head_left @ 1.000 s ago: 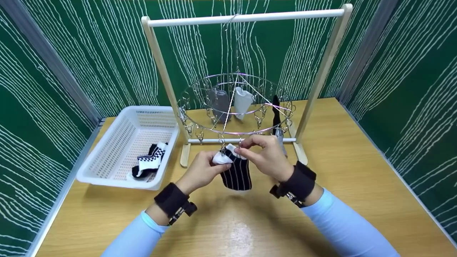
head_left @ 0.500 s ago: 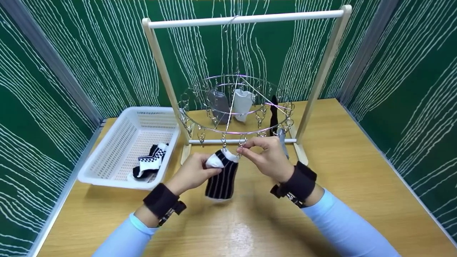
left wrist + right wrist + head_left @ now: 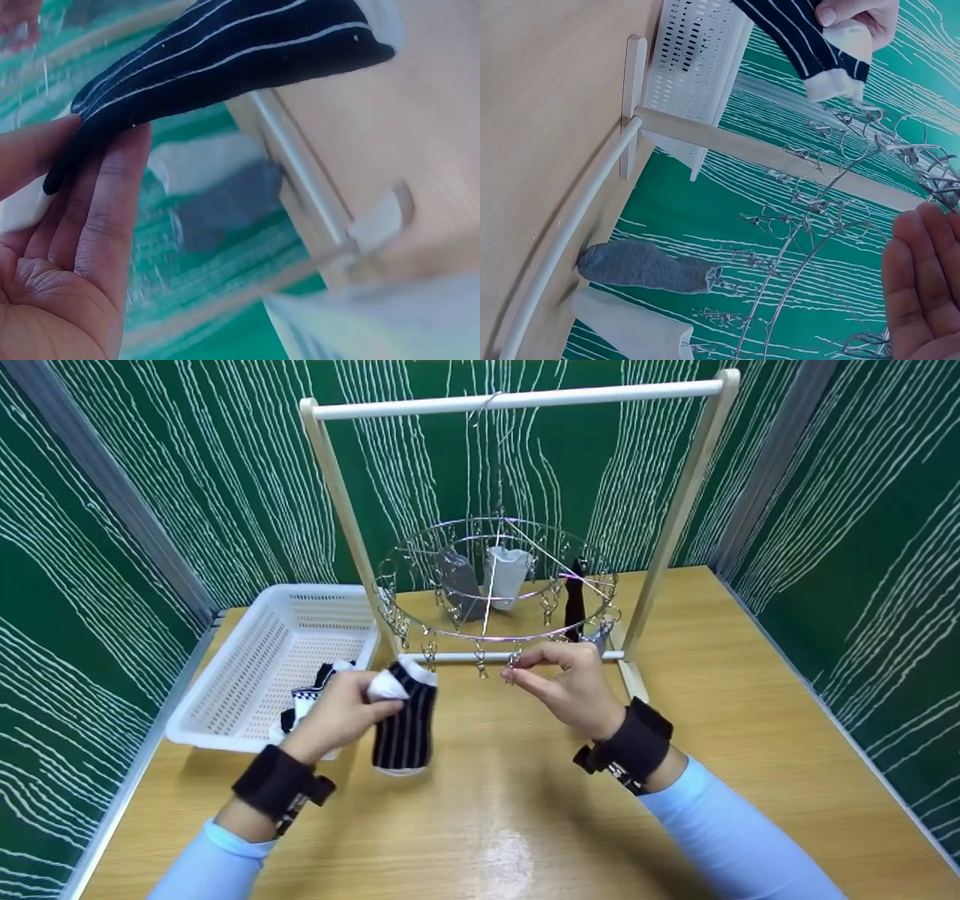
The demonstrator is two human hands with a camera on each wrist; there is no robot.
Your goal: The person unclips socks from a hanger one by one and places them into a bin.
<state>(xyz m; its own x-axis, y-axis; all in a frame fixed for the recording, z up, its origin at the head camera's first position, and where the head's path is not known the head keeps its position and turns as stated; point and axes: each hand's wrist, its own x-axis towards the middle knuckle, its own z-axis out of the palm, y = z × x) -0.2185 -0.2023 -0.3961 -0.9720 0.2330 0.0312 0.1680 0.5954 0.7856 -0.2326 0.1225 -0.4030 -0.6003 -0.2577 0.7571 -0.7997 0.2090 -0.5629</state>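
My left hand [image 3: 343, 711] holds a black sock with white stripes [image 3: 405, 731] by its white heel, thumb on the near side. The sock hangs apart from the clips, front left of the round metal sock hanger [image 3: 450, 634]. In the left wrist view the sock's striped body [image 3: 240, 60] stretches away from the fingers. At the hanger's front rim, my right hand [image 3: 576, 690] pinches a small metal clip [image 3: 513, 666] between thumb and forefinger. The right wrist view shows several curled fingers [image 3: 922, 277]; that clip's grip is out of sight there.
A grey sock [image 3: 461, 585], a white sock [image 3: 507, 577] and a black sock [image 3: 574, 604] hang from the hanger. A wooden stand [image 3: 679, 510] carries it. Left of it, a white plastic basket [image 3: 217, 690] holds checkered socks [image 3: 304, 705], partly behind my left hand.
My left hand has drawn the striped sock left and away from the hanger's front clips. The hanger clip beside it now hangs bare. My right hand stays nearly in place at its clip.
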